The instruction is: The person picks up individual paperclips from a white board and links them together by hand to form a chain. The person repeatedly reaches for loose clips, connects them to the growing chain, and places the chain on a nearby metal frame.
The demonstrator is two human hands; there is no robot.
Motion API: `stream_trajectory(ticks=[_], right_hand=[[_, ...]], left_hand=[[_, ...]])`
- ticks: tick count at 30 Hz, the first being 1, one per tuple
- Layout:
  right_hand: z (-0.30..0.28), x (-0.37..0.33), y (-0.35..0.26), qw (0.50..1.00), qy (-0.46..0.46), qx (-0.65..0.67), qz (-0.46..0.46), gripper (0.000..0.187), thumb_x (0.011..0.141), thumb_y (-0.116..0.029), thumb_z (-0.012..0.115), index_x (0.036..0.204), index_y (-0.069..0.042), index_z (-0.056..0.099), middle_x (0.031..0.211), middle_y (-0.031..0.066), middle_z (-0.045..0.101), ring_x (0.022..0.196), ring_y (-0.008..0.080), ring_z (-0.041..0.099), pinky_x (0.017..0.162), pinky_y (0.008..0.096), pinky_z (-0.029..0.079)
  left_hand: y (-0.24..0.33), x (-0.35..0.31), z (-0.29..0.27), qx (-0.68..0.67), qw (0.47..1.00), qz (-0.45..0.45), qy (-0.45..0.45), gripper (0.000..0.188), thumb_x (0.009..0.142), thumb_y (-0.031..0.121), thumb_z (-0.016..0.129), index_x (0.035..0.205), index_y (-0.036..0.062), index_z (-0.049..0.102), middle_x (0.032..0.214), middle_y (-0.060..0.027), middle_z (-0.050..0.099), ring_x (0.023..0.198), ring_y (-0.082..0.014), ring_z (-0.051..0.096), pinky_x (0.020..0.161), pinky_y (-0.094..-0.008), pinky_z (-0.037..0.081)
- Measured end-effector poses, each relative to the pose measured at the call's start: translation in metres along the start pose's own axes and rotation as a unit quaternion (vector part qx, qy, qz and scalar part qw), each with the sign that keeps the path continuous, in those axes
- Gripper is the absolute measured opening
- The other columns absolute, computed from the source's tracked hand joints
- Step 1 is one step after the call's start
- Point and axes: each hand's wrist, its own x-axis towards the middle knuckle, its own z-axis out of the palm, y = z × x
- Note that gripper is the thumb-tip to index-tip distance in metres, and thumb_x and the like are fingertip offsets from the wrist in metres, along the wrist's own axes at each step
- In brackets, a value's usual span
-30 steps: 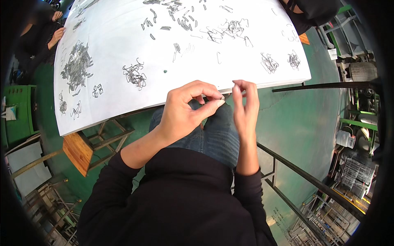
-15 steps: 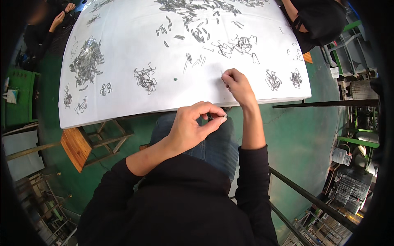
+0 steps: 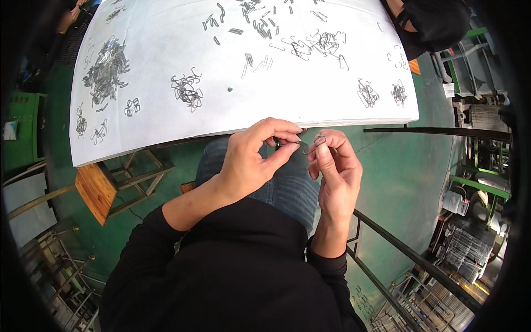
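Note:
Just off the near edge of the white-covered table (image 3: pixel 265 105), above my lap, both hands are close together. My left hand (image 3: pixel 255 152) is closed in a pinch on a small dark piece with a shiny tip (image 3: pixel 299 142); most of it is hidden by the fingers. Facing it, my right hand (image 3: pixel 338 166) pinches a thin bent wire hook (image 3: pixel 319 138) between thumb and forefinger. The hook's free end hangs near my left fingertips, and I cannot tell whether it touches the dark piece.
Wire hooks lie tangled in heaps at the left (image 3: pixel 187 91), right (image 3: pixel 367 94) and far middle (image 3: pixel 326 41). A pile of small metal clips (image 3: pixel 108 72) and a green speck (image 3: pixel 229 89) lie left. A wooden stool (image 3: pixel 95 193) stands below the table. A person in black (image 3: pixel 434 25) sits at far right.
My right hand has come back from the tabletop toward my left hand, turned palm up, with the wire hook now visible in its pinch. My left hand has shifted slightly up and left.

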Motion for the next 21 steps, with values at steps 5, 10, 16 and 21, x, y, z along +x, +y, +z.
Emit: stream_trajectory(ticks=[5, 10, 16, 21], right_hand=[[0.002, 0.004, 0.009, 0.998, 0.026, -0.056, -0.033, 0.005, 0.093, -0.005, 0.061, 0.096, -0.002, 0.06, 0.106, 0.0038, 0.05, 0.078, 0.0078, 0.05, 0.06, 0.0205, 0.042], [0.011, 0.002, 0.017, 0.983, 0.07, -0.105, -0.132, 0.004, 0.093, -0.004, 0.059, 0.096, -0.002, 0.061, 0.111, 0.0072, 0.049, 0.089, 0.0112, 0.048, 0.07, 0.023, 0.042], [0.007, 0.001, 0.017, 0.971, 0.084, -0.136, -0.175, 0.006, 0.091, -0.005, 0.063, 0.095, -0.001, 0.06, 0.109, 0.0079, 0.048, 0.089, 0.0118, 0.05, 0.073, 0.0235, 0.046], [0.006, -0.001, 0.018, 0.961, 0.089, -0.179, -0.19, 0.006, 0.091, -0.005, 0.064, 0.094, -0.002, 0.061, 0.107, 0.0081, 0.049, 0.087, 0.0123, 0.05, 0.073, 0.0246, 0.046]], left_hand=[[0.002, -0.001, 0.003, 0.017, 1.0, 0.014, 0.01, 0.03, 0.08, -0.003, 0.07, 0.107, 0.0054, 0.063, 0.088, -0.0044, 0.07, 0.079, -0.0131, 0.068, 0.067, -0.0252, 0.05], [-0.008, -0.003, 0.003, 0.016, 0.999, 0.03, -0.01, 0.032, 0.079, 0.001, 0.072, 0.11, 0.0054, 0.062, 0.091, -0.0059, 0.069, 0.081, -0.0177, 0.066, 0.069, -0.0288, 0.051], [-0.087, 0.065, -0.034, 0.302, 0.949, 0.053, 0.071, 0.016, 0.081, 0.011, 0.07, 0.097, 0.008, 0.069, 0.101, -0.0077, 0.065, 0.096, -0.0266, 0.058, 0.081, -0.0353, 0.047], [-0.135, 0.102, -0.034, 0.437, 0.899, -0.011, 0.025, 0.015, 0.079, 0.015, 0.072, 0.09, 0.0054, 0.07, 0.105, -0.0067, 0.06, 0.101, -0.0275, 0.053, 0.085, -0.0395, 0.044]])
